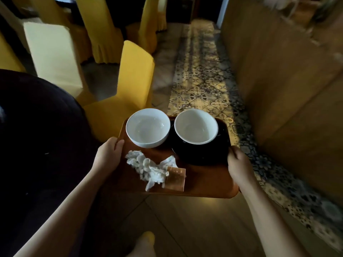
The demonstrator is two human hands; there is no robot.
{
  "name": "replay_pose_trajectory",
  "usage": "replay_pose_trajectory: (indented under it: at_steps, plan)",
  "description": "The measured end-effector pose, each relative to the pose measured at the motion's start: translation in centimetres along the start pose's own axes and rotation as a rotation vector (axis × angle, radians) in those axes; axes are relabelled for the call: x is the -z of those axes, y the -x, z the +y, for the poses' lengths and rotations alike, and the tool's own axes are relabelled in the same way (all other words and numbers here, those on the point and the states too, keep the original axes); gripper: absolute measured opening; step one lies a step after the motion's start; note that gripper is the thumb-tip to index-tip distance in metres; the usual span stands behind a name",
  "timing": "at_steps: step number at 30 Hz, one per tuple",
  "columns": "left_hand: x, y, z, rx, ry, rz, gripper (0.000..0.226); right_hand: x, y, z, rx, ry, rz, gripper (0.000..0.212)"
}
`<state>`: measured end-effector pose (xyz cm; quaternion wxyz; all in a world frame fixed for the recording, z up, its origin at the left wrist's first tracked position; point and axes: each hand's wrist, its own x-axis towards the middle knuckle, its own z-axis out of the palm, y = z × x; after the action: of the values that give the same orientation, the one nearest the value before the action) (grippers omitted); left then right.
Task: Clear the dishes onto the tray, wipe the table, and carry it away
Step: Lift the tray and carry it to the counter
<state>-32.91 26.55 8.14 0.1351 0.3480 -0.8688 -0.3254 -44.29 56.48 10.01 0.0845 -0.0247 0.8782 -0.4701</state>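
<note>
A foot in a yellow slipper (146, 238) is showing at the bottom, over wood flooring (204, 229). Yellow-covered chairs (133, 75) are standing left, a patterned tile strip (204, 80) running ahead. The left hand (107, 154) and right hand (239, 164) are gripping a brown tray's (204, 184) side edges, holding it in the air. On it are sitting 2 empty white bowls (148, 127), the right one on a black plate (202, 154), and crumpled tissue (148, 167).
</note>
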Motion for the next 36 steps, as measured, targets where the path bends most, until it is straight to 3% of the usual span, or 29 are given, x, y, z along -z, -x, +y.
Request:
replay_pose_trajectory:
  at_steps: [11,19,36]
  plan:
    - [-7.8,-6.5,13.3,-0.421,-0.023,-0.316,0.033,7.2,1.5,2.9,-0.286,0.000,0.414,0.034]
    - [-14.3,-7.4,21.6,-0.671,-0.039,-0.461,0.030,11.4,1.9,6.5,-0.335,-0.104,0.637,0.038]
    - [-32.8,-1.2,41.4,-0.859,-0.047,-0.676,0.025,28.2,-1.9,17.4,-0.447,-0.148,0.864,0.038]
